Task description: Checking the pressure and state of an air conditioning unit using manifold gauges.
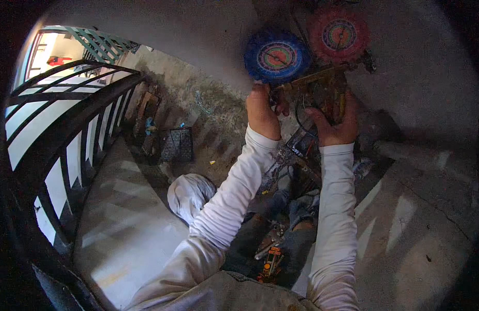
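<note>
A manifold gauge set (320, 83) with a dull brass body is held up against the pale wall at the top. Its blue-rimmed gauge (277, 56) sits on the left and its red-rimmed gauge (339, 35) on the right. My left hand (263, 111) is closed at the body's left end, just below the blue gauge; its fingertips are partly hidden. Around the lower right of the body, my right hand (334, 123) grips with the thumb on the left and fingers on the right. A dark hose (300, 118) curves down between my hands.
A black metal railing (68, 142) curves along the left. Below my hands are a dark box-shaped device (301, 142) and cluttered parts. A black crate-like thing (176, 144) and a white cloth bundle (190, 194) lie left. An orange-and-black tool (270, 263) is near my body.
</note>
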`<state>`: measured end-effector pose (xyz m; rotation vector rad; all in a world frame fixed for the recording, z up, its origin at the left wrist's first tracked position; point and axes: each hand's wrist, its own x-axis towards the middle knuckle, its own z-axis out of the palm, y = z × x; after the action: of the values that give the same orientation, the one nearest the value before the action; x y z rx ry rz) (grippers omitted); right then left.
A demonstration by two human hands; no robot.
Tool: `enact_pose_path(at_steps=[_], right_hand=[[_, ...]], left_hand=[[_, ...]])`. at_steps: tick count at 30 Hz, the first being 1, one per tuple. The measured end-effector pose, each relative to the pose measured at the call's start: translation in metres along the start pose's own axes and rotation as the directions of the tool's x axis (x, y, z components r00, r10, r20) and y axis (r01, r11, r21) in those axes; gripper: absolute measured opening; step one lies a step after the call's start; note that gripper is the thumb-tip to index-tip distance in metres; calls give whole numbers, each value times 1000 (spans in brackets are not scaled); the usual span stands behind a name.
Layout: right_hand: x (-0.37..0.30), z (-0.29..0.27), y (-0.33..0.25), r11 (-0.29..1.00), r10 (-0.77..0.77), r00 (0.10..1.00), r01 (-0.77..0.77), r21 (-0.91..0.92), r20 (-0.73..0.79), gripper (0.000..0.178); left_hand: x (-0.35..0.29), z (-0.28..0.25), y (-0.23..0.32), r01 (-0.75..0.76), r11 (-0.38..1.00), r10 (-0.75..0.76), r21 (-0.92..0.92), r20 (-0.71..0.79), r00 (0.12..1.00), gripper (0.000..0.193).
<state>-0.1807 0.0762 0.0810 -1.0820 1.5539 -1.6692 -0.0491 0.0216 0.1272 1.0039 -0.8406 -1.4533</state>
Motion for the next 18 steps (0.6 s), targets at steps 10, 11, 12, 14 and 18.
enact_pose_path(at_steps=[10,11,12,14,18], right_hand=[[3,0,-6,999,37,999,-37,19,20,86],[3,-1,-7,999,42,999,-42,25,19,85],[3,-1,-8,998,46,999,-47,30,17,85],[3,-1,-6,998,36,999,-36,42,-6,82],[4,1,-16,1000,4,1000,-4,2,-27,81]], left_hand=[[1,-4,-4,-43,999,42,4,60,997,41],[1,-2,-4,-42,999,41,3,61,997,41],[1,1,-3,-63,998,62,28,58,996,40],[1,1,-3,-86,995,83,53,55,995,40],[-1,-3,-6,-67,998,67,1,46,997,41]])
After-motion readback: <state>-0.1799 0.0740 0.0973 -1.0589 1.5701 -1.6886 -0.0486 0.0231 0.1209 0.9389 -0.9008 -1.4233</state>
